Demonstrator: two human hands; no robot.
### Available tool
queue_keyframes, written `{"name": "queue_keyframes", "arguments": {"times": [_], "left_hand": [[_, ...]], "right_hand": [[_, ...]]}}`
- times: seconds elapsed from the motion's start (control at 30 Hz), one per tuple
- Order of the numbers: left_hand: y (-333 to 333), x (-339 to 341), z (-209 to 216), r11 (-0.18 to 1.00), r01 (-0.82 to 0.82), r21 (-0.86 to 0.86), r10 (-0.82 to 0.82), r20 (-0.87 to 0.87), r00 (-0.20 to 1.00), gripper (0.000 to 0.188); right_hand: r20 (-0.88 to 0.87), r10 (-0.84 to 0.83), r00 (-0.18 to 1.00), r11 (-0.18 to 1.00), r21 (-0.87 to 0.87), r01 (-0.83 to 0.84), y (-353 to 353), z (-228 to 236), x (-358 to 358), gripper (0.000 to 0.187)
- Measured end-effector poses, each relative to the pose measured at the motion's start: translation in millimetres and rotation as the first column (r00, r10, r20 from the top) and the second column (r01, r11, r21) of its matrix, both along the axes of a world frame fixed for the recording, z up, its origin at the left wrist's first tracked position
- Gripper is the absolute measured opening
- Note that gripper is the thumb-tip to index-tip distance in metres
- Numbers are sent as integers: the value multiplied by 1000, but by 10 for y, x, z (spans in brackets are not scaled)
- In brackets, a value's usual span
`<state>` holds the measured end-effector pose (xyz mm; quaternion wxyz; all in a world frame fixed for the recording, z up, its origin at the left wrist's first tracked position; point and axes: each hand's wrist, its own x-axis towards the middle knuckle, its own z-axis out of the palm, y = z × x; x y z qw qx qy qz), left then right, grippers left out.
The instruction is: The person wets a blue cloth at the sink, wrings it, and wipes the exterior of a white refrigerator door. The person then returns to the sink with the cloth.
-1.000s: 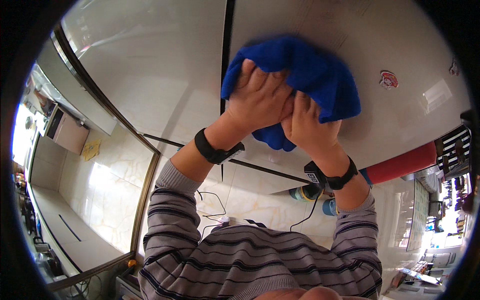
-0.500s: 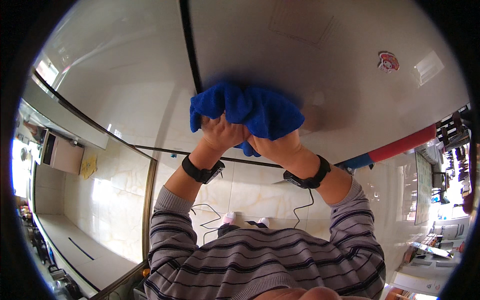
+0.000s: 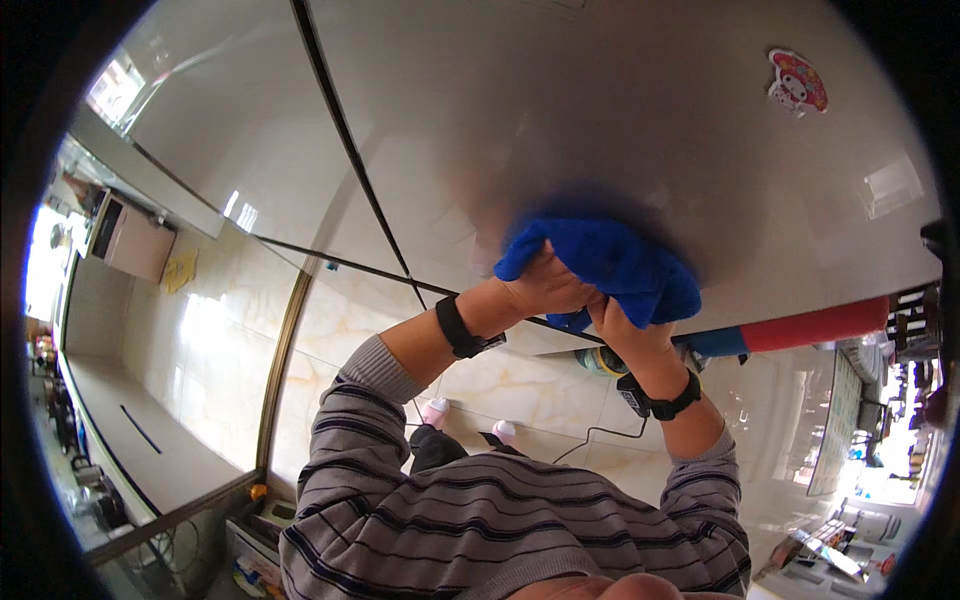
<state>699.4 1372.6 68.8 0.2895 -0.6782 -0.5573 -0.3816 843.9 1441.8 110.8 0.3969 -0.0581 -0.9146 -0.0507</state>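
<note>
A bunched blue cloth (image 3: 610, 262) lies against a glossy pale panel (image 3: 450, 130) in front of me. My left hand (image 3: 550, 284) has hold of the cloth's left part, with a thumb or finger showing over its edge. Close beside it, my right hand (image 3: 638, 345) grips the lower right part. Most fingers of both hands are hidden under the cloth's folds. Each wrist wears a black strap with a small device, and a cable hangs from the right one.
A dark seam (image 3: 345, 135) splits the panel. A cartoon sticker (image 3: 798, 82) is stuck on its right part. Below are a tiled floor (image 3: 530, 400) and my feet. A red and blue padded strip (image 3: 815, 322) runs at the right; a low counter (image 3: 150, 440) stands at the left.
Both hands have moved right and slightly down across the panel with the cloth. The view has shifted too, so the seam sits farther left and a round object shows beneath the right wrist.
</note>
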Motion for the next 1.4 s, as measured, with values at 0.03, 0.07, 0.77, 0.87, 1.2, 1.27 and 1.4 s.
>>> {"name": "queue_keyframes", "arguments": {"times": [0.03,0.07,0.77,0.87,1.2,1.27,1.4], "left_hand": [[12,43,-35,985,140,-99,-123,158,980,43],[22,84,-82,969,142,-202,-101,201,974,40],[798,1159,-1210,963,13,-270,-75,-223,972,38],[803,1076,-1625,920,349,-177,-339,83,937,33],[501,640,-1689,930,309,197,-318,11,948,57],[389,538,-1655,957,243,156,-228,-109,967,52],[244,327,-1561,992,106,70,-86,-246,965,41]], "right_hand": [[23,-14,1000,1000,24,14,48,-24,65,34],[46,-27,999,998,50,25,90,-57,121,34],[213,-231,949,939,304,161,814,-1128,1280,48],[254,-252,934,944,278,180,863,-1466,1370,48],[338,-489,804,828,471,306,557,-1973,1251,67],[289,-518,805,849,290,442,432,-1953,1136,67],[341,-478,809,875,258,409,201,-1860,873,61]]}}
